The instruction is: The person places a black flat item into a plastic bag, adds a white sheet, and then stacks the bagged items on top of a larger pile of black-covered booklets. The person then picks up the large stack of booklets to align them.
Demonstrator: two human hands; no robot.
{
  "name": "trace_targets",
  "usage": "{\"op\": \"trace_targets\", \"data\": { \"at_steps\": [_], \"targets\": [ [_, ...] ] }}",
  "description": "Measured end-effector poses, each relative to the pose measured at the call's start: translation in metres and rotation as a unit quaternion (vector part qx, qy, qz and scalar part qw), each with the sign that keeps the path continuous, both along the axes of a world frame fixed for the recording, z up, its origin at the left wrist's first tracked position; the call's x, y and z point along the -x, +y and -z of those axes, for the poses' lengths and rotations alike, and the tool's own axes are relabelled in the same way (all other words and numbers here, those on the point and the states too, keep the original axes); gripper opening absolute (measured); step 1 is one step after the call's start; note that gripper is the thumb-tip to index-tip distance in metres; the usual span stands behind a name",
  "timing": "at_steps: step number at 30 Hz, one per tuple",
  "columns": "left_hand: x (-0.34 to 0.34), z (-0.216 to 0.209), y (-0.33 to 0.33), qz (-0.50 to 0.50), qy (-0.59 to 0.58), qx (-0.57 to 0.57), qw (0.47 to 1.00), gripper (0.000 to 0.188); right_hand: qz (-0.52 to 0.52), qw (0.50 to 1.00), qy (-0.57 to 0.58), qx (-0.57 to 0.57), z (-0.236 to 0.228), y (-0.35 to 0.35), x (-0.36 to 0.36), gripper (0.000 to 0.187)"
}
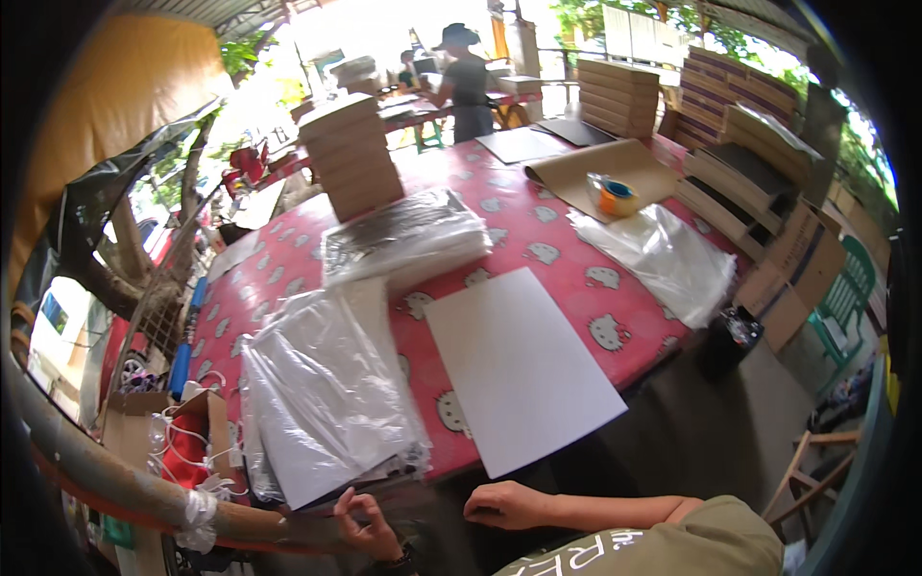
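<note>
Bagging white board point(523, 374) on red patterned table point(569, 296), seemingly: left hand point(370, 528) empty, loosely bent beside plastic sleeves point(331, 384); right hand point(506, 504) curled, grasp unclear, near board. Next likely needs sleeve opened.

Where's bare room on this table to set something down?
Bare tablecloth: between the white sheet and clear plastic at right; also between the wrapped stack and brown paper. Crowded: front left, under plastic-covered sheets; far right, with stacked boxes.
</note>
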State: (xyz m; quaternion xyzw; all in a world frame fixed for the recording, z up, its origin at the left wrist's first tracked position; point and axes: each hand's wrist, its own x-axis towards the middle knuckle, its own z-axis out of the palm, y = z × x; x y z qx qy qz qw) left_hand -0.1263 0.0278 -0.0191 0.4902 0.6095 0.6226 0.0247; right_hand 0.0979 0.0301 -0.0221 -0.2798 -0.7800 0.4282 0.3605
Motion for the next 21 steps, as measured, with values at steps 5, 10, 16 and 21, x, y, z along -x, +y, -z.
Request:
{"op": "trace_targets", "data": {
  "at_steps": [5,10,16,21],
  "targets": [
    [-0.025,0.010,-0.015,0.012,0.007,-0.004,1.000,0.018,0.059,0.997,-0.015,-0.036,0.005,-0.005,-0.069,0.008],
    [-0.095,-0.005,-0.022,0.150,-0.096,0.048,0.983,0.021,0.248,0.964,-0.052,-0.080,-0.016,-0.002,-0.168,0.008],
    [-0.160,-0.041,-0.021,0.278,0.011,0.143,0.950,0.017,0.503,0.852,0.009,-0.147,-0.023,0.027,-0.301,0.005],
    [-0.180,-0.043,-0.008,0.326,0.017,0.164,0.931,0.017,0.689,0.685,-0.107,-0.210,0.009,0.064,-0.381,0.012]
  ]
}}
